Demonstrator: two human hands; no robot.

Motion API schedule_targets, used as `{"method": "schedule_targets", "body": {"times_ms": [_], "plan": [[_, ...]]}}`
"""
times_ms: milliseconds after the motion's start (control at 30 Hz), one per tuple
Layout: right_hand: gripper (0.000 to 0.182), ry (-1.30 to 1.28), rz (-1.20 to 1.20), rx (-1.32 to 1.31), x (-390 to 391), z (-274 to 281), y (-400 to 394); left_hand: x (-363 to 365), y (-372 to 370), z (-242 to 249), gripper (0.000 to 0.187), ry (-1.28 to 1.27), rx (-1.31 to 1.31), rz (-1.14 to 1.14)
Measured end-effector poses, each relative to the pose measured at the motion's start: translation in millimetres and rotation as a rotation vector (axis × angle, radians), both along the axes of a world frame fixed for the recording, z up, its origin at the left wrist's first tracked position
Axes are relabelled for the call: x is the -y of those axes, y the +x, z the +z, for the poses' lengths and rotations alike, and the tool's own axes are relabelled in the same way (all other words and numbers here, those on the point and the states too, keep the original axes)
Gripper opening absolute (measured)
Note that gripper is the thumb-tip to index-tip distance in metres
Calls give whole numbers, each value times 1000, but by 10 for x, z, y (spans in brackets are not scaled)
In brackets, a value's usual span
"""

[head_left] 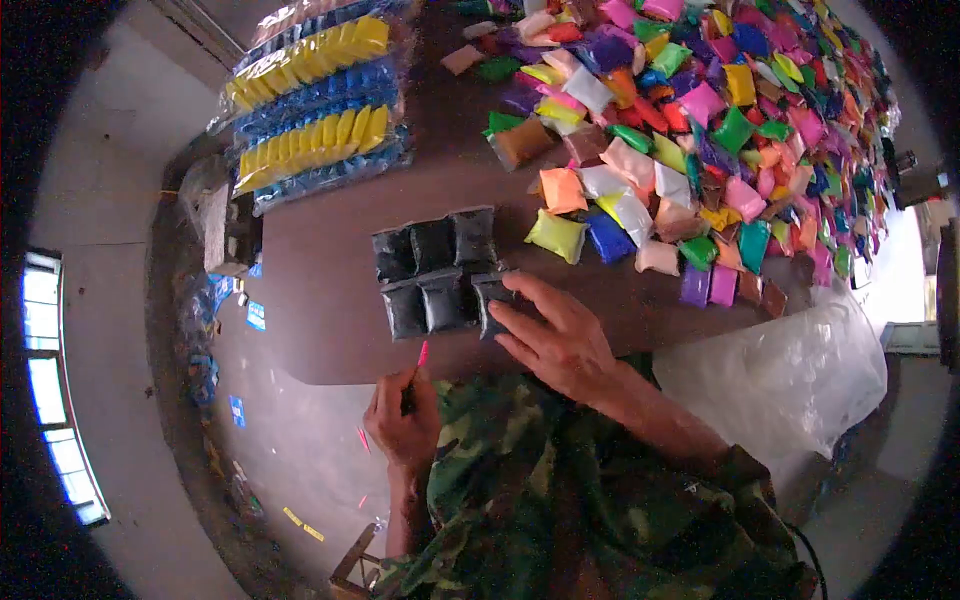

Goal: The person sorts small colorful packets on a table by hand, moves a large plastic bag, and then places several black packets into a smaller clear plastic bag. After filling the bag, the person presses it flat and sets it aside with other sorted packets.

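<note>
Six black packets [433, 246] lie in two rows of three on the brown table [330, 340], near its front edge. My right hand [560, 335] rests its spread fingertips on the right packet of the front row [490, 300]. Just off the table's front edge, my left hand [405, 410] is closed around something thin, with a pink tip [424, 353] sticking up from the fingers toward the front row. The rest of that item is hidden in the fist.
A large pile of small coloured packets [700, 130] covers the right side. Clear bags with yellow and blue packets [310, 100] lie at the back left. A clear plastic sheet [780, 370] hangs at the right edge. Scraps [237, 410] lie on the floor.
</note>
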State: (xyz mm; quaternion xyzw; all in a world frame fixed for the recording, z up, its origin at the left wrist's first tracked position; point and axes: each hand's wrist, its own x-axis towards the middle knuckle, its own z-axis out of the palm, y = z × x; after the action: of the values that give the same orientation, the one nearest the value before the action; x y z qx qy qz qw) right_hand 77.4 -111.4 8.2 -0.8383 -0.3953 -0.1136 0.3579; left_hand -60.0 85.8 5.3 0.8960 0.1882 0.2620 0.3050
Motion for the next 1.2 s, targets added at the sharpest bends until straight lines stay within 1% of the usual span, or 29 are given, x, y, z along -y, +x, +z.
{"method": "schedule_targets", "body": {"times_ms": [100, 200, 300, 400, 500, 633, 767, 900, 1000, 1100, 1200], "plan": [[43, -6, 38, -25, -90, -102, 83, -92, -46, -12, 10, 20, -6, 24], [44, 16, 72, -83, -104, -56, 118, -181, -73, -87, 9, 72, 30, 47], [46, 3, 43, -51, -129, -83, 130, -254, -82, -151, 8, 109, 38, 44], [45, 11, 40, -49, -149, -71, 140, -236, -72, -63, 10, -4, -67, 96], [45, 17, 44, -50, -160, -156, 138, -310, -71, -166, 11, 23, -27, 79], [46, 42, 41, -47, -180, -184, 124, -304, -14, -96, 10, 37, -36, 88], [45, 37, 28, -34, -169, -191, 109, -413, -4, -169, 11, 9, -40, 109], [44, 33, 4, -61, -120, -89, 53, -593, 87, -194, 6, -5, 23, 155], [43, 16, -35, -95, 15, -112, -33, -760, 186, -174, 6, 37, 16, 196], [39, 16, -98, -78, 214, -118, -67, -989, 314, -147, 5, 111, 65, 166], [36, 21, -173, -33, 395, -64, -54, -1148, 480, -81, 6, 140, 40, 209]]}}
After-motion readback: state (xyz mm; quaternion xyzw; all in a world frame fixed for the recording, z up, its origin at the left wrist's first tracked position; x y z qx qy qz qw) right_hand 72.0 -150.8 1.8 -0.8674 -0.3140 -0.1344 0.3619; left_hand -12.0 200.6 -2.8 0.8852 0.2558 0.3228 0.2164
